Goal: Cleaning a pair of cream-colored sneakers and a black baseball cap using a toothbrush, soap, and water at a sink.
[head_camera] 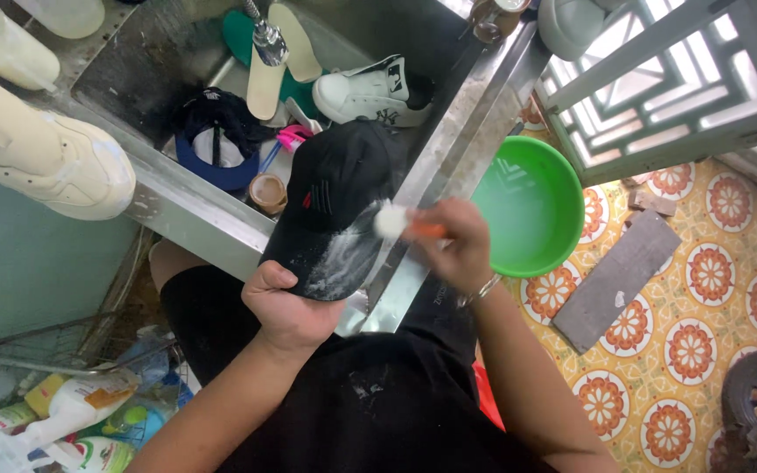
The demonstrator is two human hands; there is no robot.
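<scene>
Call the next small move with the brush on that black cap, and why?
Probably another stroke across the brim: the right hand holds the brush at the black cap, white foam covers only part of the brim, and the left hand grips its edge over the sink.

Matt black cloth cap (336,206), brim smeared with white foam. Brushed, dull-gleaming steel sink (470,131). Glossy green plastic basin (562,188). Smooth white leather-look sneaker (369,90). Orange plastic brush (406,224) handle, pale soft bristles. Patterned floor tiles (711,289), slightly sheened.
</scene>
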